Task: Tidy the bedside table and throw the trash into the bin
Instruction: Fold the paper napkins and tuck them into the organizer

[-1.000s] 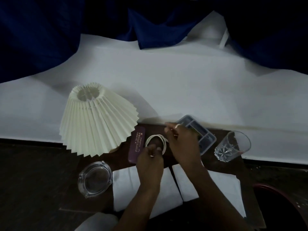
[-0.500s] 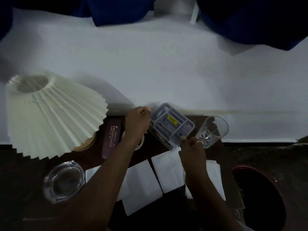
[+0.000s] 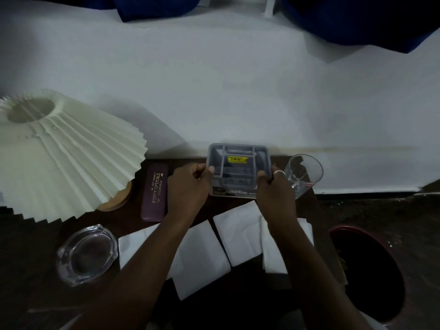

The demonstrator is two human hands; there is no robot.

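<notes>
A grey plastic organiser tray [image 3: 238,167] with several compartments and a yellow price sticker sits at the back edge of the dark wooden bedside table [image 3: 183,214]. My left hand [image 3: 190,186] grips its left side and my right hand [image 3: 273,189] grips its right side. White paper napkins [image 3: 202,256] lie spread across the table's front, partly under my forearms. A dark red-rimmed bin [image 3: 366,272] stands on the floor to the right.
A pleated cream lampshade [image 3: 59,153] on a wooden base fills the left. A purple spectacle case [image 3: 154,191] lies beside my left hand. A glass ashtray [image 3: 87,254] sits front left; a drinking glass [image 3: 303,173] stands right of the tray. A white bed [image 3: 238,91] lies behind.
My left hand moved from the white ring over to the tray's left side. My right hand shifted up to the tray's right side, and the tray now lies square to the table edge.
</notes>
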